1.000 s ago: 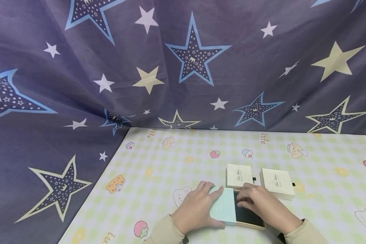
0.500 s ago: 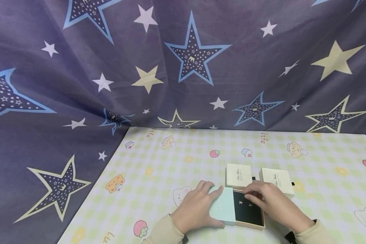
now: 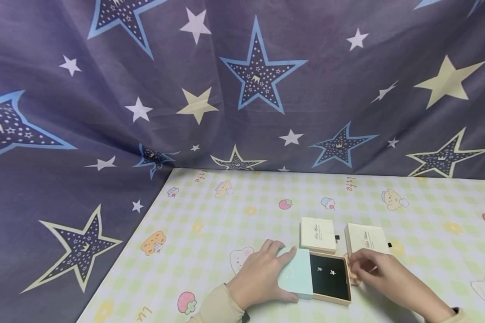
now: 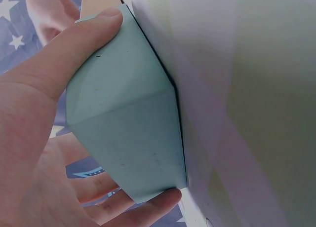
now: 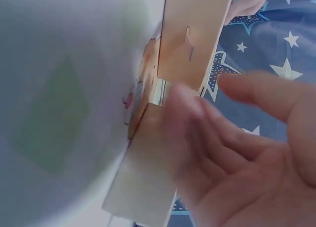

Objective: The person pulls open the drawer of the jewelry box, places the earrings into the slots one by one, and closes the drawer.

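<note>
My left hand (image 3: 260, 273) grips a mint-green box sleeve (image 3: 296, 278); in the left wrist view its thumb and fingers (image 4: 148, 207) lie on opposite sides of the sleeve (image 4: 123, 94). A tan-edged drawer (image 3: 331, 299) sticks out of the sleeve to the right. On its black lining (image 3: 327, 285) sit two small silvery stars (image 3: 332, 272), like stud earrings. My right hand (image 3: 384, 273) is beside the drawer's right end. In the right wrist view its fingers are loosely bent and blurred, the thumb apart, nothing visible between them. A thin loop (image 5: 189, 42) shows on the drawer end.
Two cream boxes with printed lids and black pull tabs stand behind the drawer, one on the left (image 3: 317, 233) and one on the right (image 3: 368, 235). A checked tablecloth (image 3: 210, 211) covers the table, and a star-patterned curtain (image 3: 234, 130) hangs behind it.
My right hand has moved right, from over the drawer to beyond its right end, uncovering the black lining and both stars. The left hand and sleeve have stayed in place.
</note>
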Demonstrator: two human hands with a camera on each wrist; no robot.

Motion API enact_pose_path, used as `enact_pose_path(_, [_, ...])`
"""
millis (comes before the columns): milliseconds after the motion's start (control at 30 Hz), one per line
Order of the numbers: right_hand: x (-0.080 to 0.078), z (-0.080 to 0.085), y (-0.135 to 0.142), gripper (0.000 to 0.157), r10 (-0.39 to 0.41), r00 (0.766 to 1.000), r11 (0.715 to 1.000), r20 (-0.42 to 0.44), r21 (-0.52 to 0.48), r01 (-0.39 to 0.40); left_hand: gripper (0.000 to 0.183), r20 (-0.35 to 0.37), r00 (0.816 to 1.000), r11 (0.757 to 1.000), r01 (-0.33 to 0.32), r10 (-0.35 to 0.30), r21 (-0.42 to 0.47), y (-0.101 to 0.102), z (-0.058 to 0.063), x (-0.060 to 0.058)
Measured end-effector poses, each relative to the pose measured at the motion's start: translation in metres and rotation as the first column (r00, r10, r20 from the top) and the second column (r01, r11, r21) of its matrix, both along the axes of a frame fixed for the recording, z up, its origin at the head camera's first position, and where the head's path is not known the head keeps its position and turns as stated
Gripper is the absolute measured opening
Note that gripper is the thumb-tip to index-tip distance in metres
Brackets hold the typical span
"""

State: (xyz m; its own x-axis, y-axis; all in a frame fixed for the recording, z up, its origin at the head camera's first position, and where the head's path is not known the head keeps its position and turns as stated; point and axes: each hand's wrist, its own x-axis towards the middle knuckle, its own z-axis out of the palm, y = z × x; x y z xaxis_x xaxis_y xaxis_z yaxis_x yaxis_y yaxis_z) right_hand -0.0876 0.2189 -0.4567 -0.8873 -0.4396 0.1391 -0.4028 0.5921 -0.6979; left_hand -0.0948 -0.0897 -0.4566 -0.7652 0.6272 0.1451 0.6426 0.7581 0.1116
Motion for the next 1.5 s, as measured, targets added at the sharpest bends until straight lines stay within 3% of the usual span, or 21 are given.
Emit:
enact_pose_path(133, [0.005,-0.01,0.012,0.012,0.118,0.987,0.99,0.107,-0.085,-0.109,0.104,0.008,1.0,1.0,0.015,-0.015,-0.004,0.003,0.0,0.001])
enact_pose_path(300, [0.005,-0.016,0.015,0.01,0.196,0.964,0.969,0.177,-0.187,-0.163,0.104,0.022,1.0,1.0,0.015,-0.014,-0.008,0.004,-0.001,0.002])
enact_pose_path(533, [0.003,-0.017,0.011,0.012,0.195,0.95,0.966,0.242,-0.214,-0.144,0.104,0.01,1.0,1.0,0.011,-0.011,-0.003,0.004,-0.002,0.002])
enact_pose_path(767, [0.003,-0.019,0.007,0.008,0.216,0.944,0.952,0.249,-0.268,-0.147,0.104,0.015,1.0,1.0,0.009,-0.009,-0.002,0.003,-0.002,0.001])
enact_pose_path(1100, [0.0,-0.014,0.001,0.007,0.177,0.94,0.96,0.291,-0.26,-0.101,0.103,0.014,1.0,1.0,0.008,-0.008,0.002,0.003,-0.001,0.0])
enact_pose_path(1500, [-0.006,-0.012,-0.018,0.011,0.229,0.931,0.943,0.285,-0.303,-0.139,0.103,0.022,1.0,1.0,-0.008,0.008,-0.008,0.001,0.0,0.001])
